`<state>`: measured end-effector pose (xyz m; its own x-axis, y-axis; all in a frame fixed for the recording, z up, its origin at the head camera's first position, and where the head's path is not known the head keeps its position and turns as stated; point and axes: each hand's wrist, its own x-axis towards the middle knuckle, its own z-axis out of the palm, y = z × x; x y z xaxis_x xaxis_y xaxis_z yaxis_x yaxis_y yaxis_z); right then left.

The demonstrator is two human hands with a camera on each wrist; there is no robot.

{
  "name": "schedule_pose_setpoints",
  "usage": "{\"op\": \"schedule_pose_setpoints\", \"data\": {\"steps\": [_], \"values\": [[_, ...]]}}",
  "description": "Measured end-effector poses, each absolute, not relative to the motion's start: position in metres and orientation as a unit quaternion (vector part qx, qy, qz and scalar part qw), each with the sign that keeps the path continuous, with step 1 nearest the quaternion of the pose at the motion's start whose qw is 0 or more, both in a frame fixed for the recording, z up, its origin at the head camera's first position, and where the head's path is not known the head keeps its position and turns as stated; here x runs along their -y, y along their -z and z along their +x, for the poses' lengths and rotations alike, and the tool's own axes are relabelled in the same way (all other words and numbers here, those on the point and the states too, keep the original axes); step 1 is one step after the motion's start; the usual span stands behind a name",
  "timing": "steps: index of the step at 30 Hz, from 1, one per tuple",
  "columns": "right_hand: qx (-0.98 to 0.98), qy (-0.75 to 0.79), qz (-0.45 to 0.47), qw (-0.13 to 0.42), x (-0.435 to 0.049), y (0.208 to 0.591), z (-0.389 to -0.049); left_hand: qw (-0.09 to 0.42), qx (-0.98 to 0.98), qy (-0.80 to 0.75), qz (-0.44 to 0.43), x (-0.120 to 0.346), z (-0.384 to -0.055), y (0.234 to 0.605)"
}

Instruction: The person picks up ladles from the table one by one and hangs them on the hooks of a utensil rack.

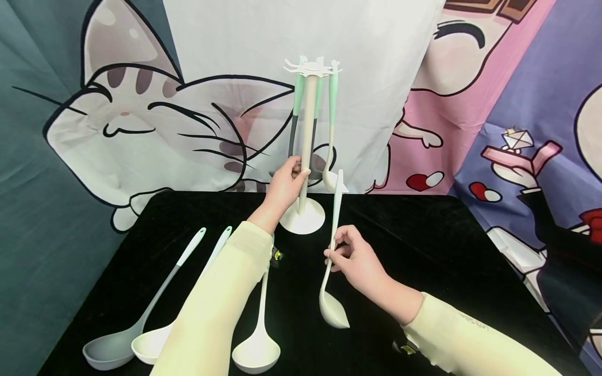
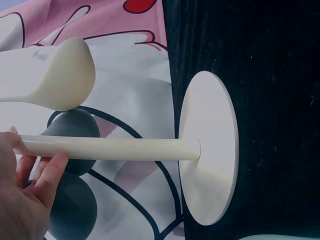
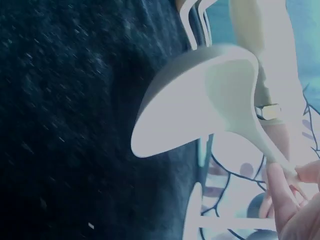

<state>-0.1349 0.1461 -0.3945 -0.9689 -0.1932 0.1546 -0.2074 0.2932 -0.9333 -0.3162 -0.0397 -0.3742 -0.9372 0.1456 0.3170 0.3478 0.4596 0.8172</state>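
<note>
A cream utensil stand [image 1: 308, 125] rises from a round white base [image 1: 308, 222] near the table's back edge. My left hand [image 1: 284, 184] holds its pole partway up, thumb and fingers on either side in the left wrist view. From the hooked top hang a pale ladle [image 1: 331, 179] with a green handle and dark grey utensils [image 2: 73, 205], partly hidden by the pole and hand. In front and to the right, my right hand [image 1: 361, 261] pinches another pale ladle [image 1: 333, 312] by its handle. Its bowl, pointed at one side [image 3: 195, 110], hangs down and the handle's end points up.
On the black-covered table [image 1: 404, 230] lie a grey ladle [image 1: 110, 349], a white one [image 1: 151, 344] partly under my left sleeve, and another white ladle [image 1: 256, 352] in the front middle. A printed cat curtain [image 1: 197, 104] hangs behind the table.
</note>
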Motion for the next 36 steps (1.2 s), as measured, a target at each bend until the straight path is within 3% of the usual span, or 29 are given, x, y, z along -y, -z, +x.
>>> {"op": "schedule_pose_setpoints", "data": {"steps": [18,36], "values": [[0.809,-0.537,0.179,0.159,-0.167,0.363,-0.164,0.104,0.845,0.504,-0.145,0.039,-0.316,0.376],[0.852,-0.448,0.153,0.225,-0.179,0.327,-0.202,0.103,0.850,0.499,-0.132,0.036,-0.314,0.376]]}}
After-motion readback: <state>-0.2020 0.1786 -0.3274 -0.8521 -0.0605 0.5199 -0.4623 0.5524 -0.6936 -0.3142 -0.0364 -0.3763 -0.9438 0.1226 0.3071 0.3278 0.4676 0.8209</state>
